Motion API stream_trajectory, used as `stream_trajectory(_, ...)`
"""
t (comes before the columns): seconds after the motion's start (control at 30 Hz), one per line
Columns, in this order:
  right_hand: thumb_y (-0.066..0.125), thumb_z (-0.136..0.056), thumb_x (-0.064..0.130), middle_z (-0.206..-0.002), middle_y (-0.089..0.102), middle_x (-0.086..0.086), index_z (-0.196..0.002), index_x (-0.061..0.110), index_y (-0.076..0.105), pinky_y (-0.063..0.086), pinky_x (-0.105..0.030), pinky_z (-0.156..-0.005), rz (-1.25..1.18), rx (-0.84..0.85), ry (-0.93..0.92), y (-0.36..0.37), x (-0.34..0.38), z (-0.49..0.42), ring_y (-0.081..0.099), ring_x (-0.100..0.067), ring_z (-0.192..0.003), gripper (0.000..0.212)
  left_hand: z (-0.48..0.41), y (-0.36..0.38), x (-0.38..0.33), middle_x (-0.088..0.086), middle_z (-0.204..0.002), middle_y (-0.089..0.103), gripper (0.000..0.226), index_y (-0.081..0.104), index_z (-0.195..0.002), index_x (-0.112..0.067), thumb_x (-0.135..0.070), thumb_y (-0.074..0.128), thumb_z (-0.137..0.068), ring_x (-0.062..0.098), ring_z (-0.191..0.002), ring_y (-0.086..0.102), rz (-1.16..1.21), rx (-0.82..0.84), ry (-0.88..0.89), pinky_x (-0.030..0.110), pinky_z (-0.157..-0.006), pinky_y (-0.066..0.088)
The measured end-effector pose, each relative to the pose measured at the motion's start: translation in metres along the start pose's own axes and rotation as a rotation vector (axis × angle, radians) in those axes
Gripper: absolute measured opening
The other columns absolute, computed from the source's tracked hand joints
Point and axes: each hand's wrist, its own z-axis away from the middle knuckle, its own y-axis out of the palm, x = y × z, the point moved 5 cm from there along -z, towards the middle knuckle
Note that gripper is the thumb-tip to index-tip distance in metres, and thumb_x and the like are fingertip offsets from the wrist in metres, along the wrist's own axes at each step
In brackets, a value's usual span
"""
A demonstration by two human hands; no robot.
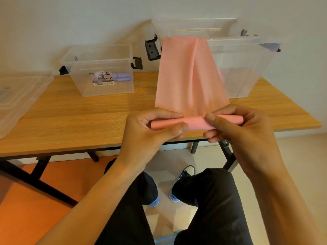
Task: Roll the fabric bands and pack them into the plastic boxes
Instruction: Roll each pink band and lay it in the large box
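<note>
Currently rolling the pink band [187,73] at 6 o'clock, pinching its short roll with left hand [155,131] and right hand [247,135], leaving most unrolled toward 12 o'clock, with purple rolls [123,77] already in the box [99,50] at 10 o'clock.

Warm, yellowish indoor light fills the scene, fairly bright and even; soft grey shadows lie on the wall [70,23] just left of the small plastic box [85,82] and the large plastic box [247,68], so the light arrives from the right side; a darker shade sits beneath the worktop [70,110]; faint pale glints run along the boxes' clear rims; the pink fabric band [185,76] looks soft and slightly smeared in its upper part; the left hand [150,137] and right hand [247,135] are crisper, nails readable; wide-angle bending bows the worktop's front edge and stretches the clear lid [21,96] at the left border; the orange floor [35,200] looks oversaturated; fine detail is mushy throughout.
</note>
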Motion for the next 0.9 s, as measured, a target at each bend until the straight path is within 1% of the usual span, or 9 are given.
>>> stream_trajectory(0.1,0.075,-0.075,0.024,-0.068,0.072,-0.013,-0.083,0.003,0.072,0.056,-0.025,-0.05,0.003,-0.005,0.021,0.0001,0.0002,0.0014,0.071,-0.023,-0.055,0.024,0.0026,0.0009,-0.0002,0.014,-0.079,0.076,0.019,0.076,-0.089,-0.003,-0.008,0.079,-0.072,0.028,-0.07,0.075,-0.001,-0.004,0.012,0.025,-0.061,0.058)
stream_trajectory(0.2,0.077,-0.071,0.03,-0.078,0.075,-0.008,-0.091,0.009,0.074,0.059,-0.029,-0.054,0.005,0.017,0.035,0.0007,0.0018,0.0004,0.075,-0.027,-0.066,0.029,0.0044,0.0018,0.0002,0.014,-0.076,0.076,0.016,0.077,-0.088,-0.004,-0.012,0.078,-0.074,0.028,-0.067,0.075,-0.006,-0.02,0.012,0.026,-0.058,0.058)
stream_trajectory(0.3,0.079,-0.068,0.024,-0.085,0.076,-0.007,-0.095,0.013,0.075,0.06,-0.028,-0.057,-0.008,0.058,0.034,0.0013,0.002,-0.0021,0.076,-0.027,-0.074,0.029,0.0048,0.0023,0.0008,0.014,-0.073,0.075,0.015,0.076,-0.086,-0.005,-0.014,0.076,-0.074,0.027,-0.063,0.074,0.005,-0.032,-0.005,0.024,-0.055,0.057)
stream_trajectory(0.4,0.078,-0.071,0.017,-0.075,0.074,-0.01,-0.084,0.008,0.075,0.058,-0.025,-0.057,0.024,0.049,0.018,0.0004,-0.0015,-0.0041,0.074,-0.024,-0.066,0.016,0.0045,0.0016,0.0017,0.015,-0.074,0.075,0.02,0.075,-0.087,-0.004,-0.018,0.076,-0.074,0.028,-0.064,0.074,-0.016,-0.025,-0.021,0.026,-0.056,0.058)
stream_trajectory(0.53,0.077,-0.074,0.019,-0.069,0.072,-0.014,-0.083,0.002,0.072,0.057,-0.023,-0.053,0.04,0.02,0.05,-0.0002,-0.0048,-0.0042,0.071,-0.022,-0.056,0.02,0.0012,-0.0003,0.0016,0.011,-0.092,0.077,0.031,0.075,-0.098,-0.006,-0.016,0.081,-0.069,0.029,-0.079,0.076,-0.014,-0.005,-0.037,0.029,-0.064,0.061)
stream_trajectory(0.6,0.077,-0.073,0.022,-0.07,0.072,-0.014,-0.083,0.003,0.072,0.057,-0.024,-0.053,0.041,0.013,0.058,-0.0007,-0.0047,-0.0047,0.071,-0.023,-0.056,0.022,-0.0005,-0.0009,0.0022,0.01,-0.091,0.077,0.026,0.076,-0.096,-0.005,-0.009,0.08,-0.071,0.027,-0.077,0.076,-0.012,-0.013,-0.026,0.026,-0.064,0.06)
stream_trajectory(0.67,0.078,-0.072,0.024,-0.076,0.074,-0.01,-0.087,0.006,0.074,0.059,-0.026,-0.055,0.048,0.025,0.055,0.0001,-0.004,-0.0051,0.073,-0.024,-0.062,0.023,-0.0005,-0.0002,0.003,0.012,-0.084,0.077,0.019,0.076,-0.092,-0.003,-0.007,0.078,-0.074,0.03,-0.074,0.076,-0.007,-0.014,-0.017,0.026,-0.063,0.06)
stream_trajectory(0.77,0.08,-0.07,0.019,-0.09,0.077,-0.004,-0.093,0.01,0.075,0.06,-0.025,-0.061,0.049,0.047,0.049,0.0021,-0.004,-0.0058,0.075,-0.023,-0.076,0.025,0.0011,0.0,0.0025,0.015,-0.08,0.076,0.019,0.076,-0.092,0.0,-0.01,0.077,-0.076,0.031,-0.072,0.076,-0.012,-0.014,-0.022,0.027,-0.061,0.06)
stream_trajectory(0.9,0.079,-0.07,0.014,-0.075,0.075,-0.006,-0.084,0.004,0.074,0.058,-0.021,-0.059,0.054,0.03,0.032,0.0011,-0.0038,-0.0044,0.072,-0.02,-0.065,0.017,0.003,0.0002,0.0017,0.014,-0.078,0.076,0.021,0.075,-0.089,-0.004,-0.017,0.077,-0.074,0.029,-0.069,0.075,-0.045,-0.008,-0.032,0.027,-0.059,0.06)
